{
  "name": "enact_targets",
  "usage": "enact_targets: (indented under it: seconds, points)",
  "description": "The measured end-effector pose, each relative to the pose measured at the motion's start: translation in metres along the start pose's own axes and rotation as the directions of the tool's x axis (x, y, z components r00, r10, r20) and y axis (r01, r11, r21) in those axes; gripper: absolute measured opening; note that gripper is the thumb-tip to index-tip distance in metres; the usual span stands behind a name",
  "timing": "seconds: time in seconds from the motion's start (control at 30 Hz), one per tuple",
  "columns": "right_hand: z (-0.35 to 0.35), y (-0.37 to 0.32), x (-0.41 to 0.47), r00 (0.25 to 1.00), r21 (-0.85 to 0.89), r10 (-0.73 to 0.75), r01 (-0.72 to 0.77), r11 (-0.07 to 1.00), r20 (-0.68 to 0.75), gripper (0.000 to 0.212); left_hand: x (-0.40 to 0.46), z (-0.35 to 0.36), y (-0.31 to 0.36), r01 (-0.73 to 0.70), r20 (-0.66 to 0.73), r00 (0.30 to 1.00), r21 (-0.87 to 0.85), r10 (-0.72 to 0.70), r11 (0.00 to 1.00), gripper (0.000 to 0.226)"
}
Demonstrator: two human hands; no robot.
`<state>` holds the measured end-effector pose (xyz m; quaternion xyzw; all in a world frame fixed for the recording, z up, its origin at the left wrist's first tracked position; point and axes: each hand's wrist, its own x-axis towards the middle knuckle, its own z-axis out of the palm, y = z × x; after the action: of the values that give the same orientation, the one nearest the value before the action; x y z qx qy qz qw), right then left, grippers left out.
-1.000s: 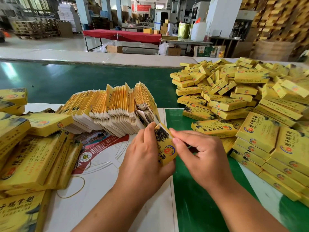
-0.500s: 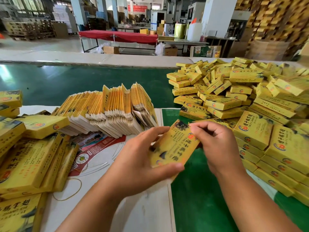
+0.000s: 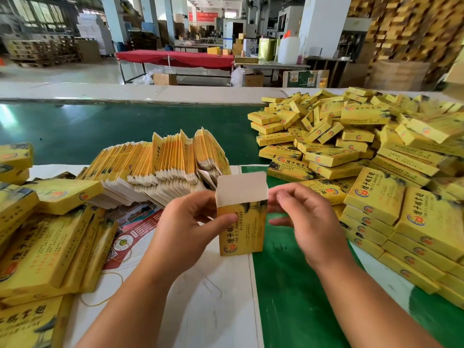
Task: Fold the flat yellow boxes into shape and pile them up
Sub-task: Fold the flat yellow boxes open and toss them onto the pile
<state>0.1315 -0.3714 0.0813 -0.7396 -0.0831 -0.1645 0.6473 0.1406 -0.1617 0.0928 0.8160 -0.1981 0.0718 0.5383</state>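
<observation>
- Holding a yellow box (image 3: 242, 227) upright, the left hand (image 3: 187, 229) has its thumb on the printed front and its fingers curled round the back.
- The box stands in the middle of the head view, above the line where a white sheet (image 3: 213, 297) meets the green mat (image 3: 296, 297).
- Its top flap (image 3: 242, 188) is open and sticks straight up, showing its plain pale inside.
- The right hand (image 3: 305, 222) is just beside the box on its right edge. Its fingers are bent a little and spread, and they do not grip anything. Whether a fingertip touches the box cannot be told.
- Behind the hands, a row of flat boxes (image 3: 160, 167) stands on edge, packed close like cards.
- On the right, a big heap of folded boxes (image 3: 351, 146) lies on the green table (image 3: 100, 131), some tossed, some in neat layers.
- On the left, more flat yellow packs (image 3: 42, 247) lie in low piles.
- A red and white printed paper (image 3: 135, 227) peeks out between the left piles and the row.
- Far back stands a table with a red cloth (image 3: 175, 59).
</observation>
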Motion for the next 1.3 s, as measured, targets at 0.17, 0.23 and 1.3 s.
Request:
enact_targets:
  seconds: [0.17,0.23,1.3]
  points:
    - [0.003,0.004,-0.005,0.985,-0.091,-0.149,0.157,0.983,0.090,0.022,0.003,0.004,-0.011,0.029,0.012,1.000,-0.004,-0.029,1.000,0.024]
    - [0.004,0.005,-0.005,0.983,-0.124,-0.165,0.174,0.977,0.078,0.022,0.002,0.006,-0.012,0.010,-0.023,1.000,0.026,-0.009,1.000,0.031]
    - [0.002,0.006,-0.001,0.971,-0.151,-0.181,0.205,0.967,0.157,0.052,0.001,0.008,-0.014,-0.093,-0.072,0.994,-0.120,0.084,0.988,0.052]
